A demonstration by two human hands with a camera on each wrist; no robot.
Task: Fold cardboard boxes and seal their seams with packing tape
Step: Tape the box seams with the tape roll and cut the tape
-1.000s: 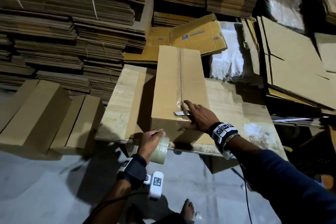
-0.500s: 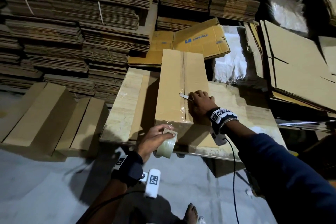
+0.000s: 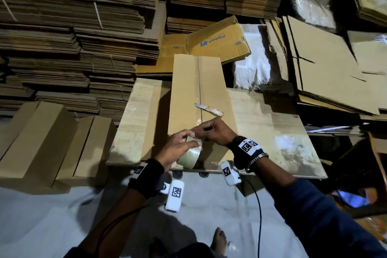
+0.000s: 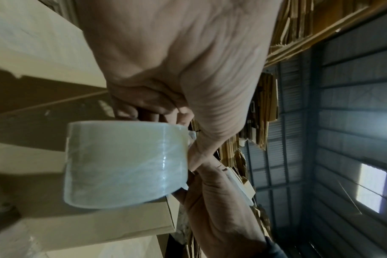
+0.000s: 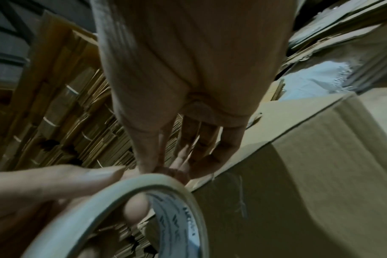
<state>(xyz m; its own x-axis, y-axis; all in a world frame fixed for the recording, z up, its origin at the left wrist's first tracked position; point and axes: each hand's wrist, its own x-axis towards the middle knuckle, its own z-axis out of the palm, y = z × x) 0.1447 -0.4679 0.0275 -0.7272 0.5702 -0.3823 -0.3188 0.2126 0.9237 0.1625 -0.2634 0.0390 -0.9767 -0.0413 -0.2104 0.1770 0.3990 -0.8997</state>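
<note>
Since the earlier frames the knife [image 3: 209,109] has left the right hand and now lies on top of the folded box [image 3: 188,94], its blade across the taped centre seam and its handle to the right of it. The right hand [image 3: 215,132] has come back toward the near end of the box to meet the tape roll [image 3: 189,154], which the left hand has raised from below the table edge to the box's near end.

Far left: two assembled boxes [image 3: 41,142] lie on the floor, with stacks of flat cardboard [image 3: 73,37] behind them.

Left of centre: the left hand [image 3: 178,148] grasps the roll, thumb on the outer winding and a fingertip showing inside the core in the right wrist view. The roll is off the table, held just in front of the near end of the box.

Centre: the folded box rests lengthwise on the wooden table [image 3: 282,142], with clear tape along its top seam.

Right of centre: the right hand's thumb and fingertips are at the upper rim of the roll, touching the left hand's fingers. Whether they actually pinch the free end of the tape cannot be told; the close views are blurred there.

Far right: loose flattened cartons [image 3: 324,69] lean beside the table.
</note>
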